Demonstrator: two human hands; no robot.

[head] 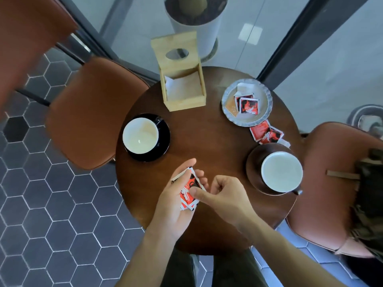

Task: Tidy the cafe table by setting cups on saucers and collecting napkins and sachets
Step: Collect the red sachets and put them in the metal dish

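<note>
Over the near edge of the round wooden table point(209, 141), my left hand point(176, 206) cradles a small stack of red sachets point(189, 191) in its palm. My right hand point(223, 195) presses its thumb on top of that stack, fingers curled. A white cup point(141, 135) stands on a black saucer point(163, 137) at the left. Another white cup point(281, 171) sits on a brown saucer point(253, 168) at the right. More red sachets point(247, 104) lie on a grey plate point(263, 119), and loose sachets point(266, 133) lie on the table beside it.
A wooden napkin holder point(182, 100) with napkins stands at the back of the table, a white planter point(196, 19) behind it. Brown chairs flank the table at left point(89, 112) and right point(331, 183). Hexagon floor tiles lie below.
</note>
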